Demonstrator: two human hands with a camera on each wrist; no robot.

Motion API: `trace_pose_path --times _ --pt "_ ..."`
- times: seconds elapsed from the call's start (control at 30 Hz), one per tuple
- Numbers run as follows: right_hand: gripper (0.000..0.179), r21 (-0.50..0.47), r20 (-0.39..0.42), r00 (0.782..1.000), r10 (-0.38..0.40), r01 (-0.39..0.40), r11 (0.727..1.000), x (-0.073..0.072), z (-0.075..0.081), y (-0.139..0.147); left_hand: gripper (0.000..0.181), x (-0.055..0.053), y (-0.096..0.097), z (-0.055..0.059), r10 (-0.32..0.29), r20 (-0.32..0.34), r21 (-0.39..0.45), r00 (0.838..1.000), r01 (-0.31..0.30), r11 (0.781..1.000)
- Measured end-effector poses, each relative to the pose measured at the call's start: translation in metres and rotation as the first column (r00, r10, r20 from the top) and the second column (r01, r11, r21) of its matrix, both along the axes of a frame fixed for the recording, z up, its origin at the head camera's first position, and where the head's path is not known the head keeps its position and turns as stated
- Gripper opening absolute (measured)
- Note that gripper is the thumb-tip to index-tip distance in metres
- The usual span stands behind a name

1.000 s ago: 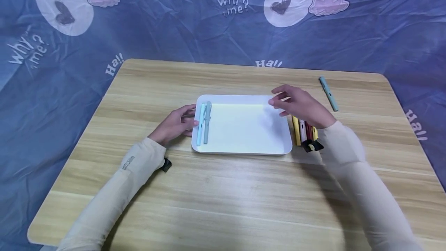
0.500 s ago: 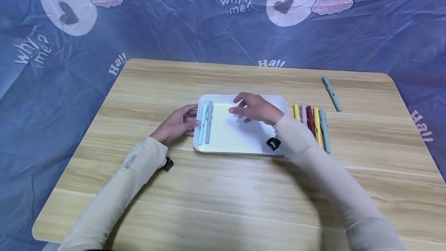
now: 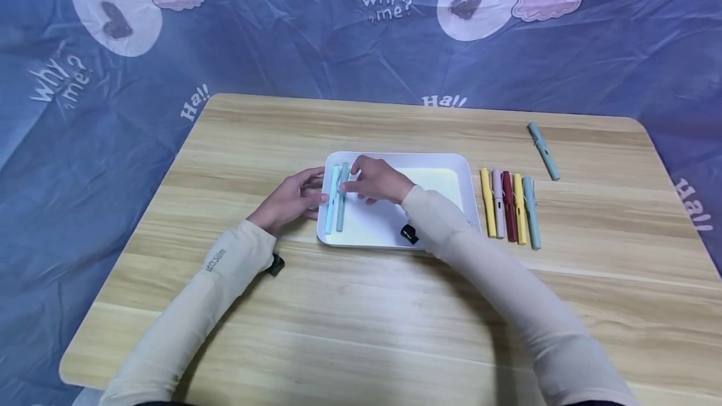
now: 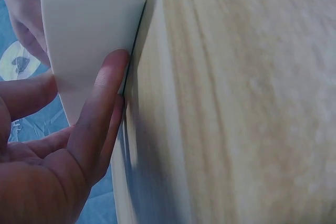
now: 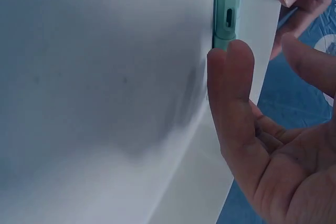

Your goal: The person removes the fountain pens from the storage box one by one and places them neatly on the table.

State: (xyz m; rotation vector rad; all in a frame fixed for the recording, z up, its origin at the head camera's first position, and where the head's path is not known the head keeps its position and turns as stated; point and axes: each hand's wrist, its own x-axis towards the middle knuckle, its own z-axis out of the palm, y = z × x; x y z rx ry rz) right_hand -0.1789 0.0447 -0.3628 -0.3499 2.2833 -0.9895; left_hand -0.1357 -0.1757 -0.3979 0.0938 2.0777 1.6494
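A white tray lies on the table, with a light-blue pen and a grey-teal pen side by side along its left end. My left hand holds the tray's left wall, the thumb over the rim and the fingers against the outside. Over the tray's left part is my right hand, its fingertips at the grey-teal pen. In the right wrist view, the thumb stands apart from the fingers, which overlap the end of a green-looking pen; firm contact cannot be told.
Right of the tray, a row holds yellow pens, a lilac pen, a dark red pen and a teal pen. Another teal pen lies farther back. A blue printed cloth hangs behind the wooden table.
My right hand has moved left across the tray, from its right end to the two pens, uncovering the pen row. The left hand keeps its hold on the tray.
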Motion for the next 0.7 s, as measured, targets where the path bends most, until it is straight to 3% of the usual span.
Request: trace_pose_path --times 0.43,0.7 --pt "0.039 0.024 0.004 0.999 -0.054 0.054 0.998 -0.002 -0.013 -0.011 0.07 0.001 0.0 0.001 -0.007 0.0 -0.003 1.0 0.007 1.0" --pt "0.046 0.121 -0.026 0.996 -0.09 0.093 0.988 -0.004 -0.019 -0.022 0.07 0.002 0.0 0.002 0.002 -0.001 -0.016 1.0 -0.002 1.0"
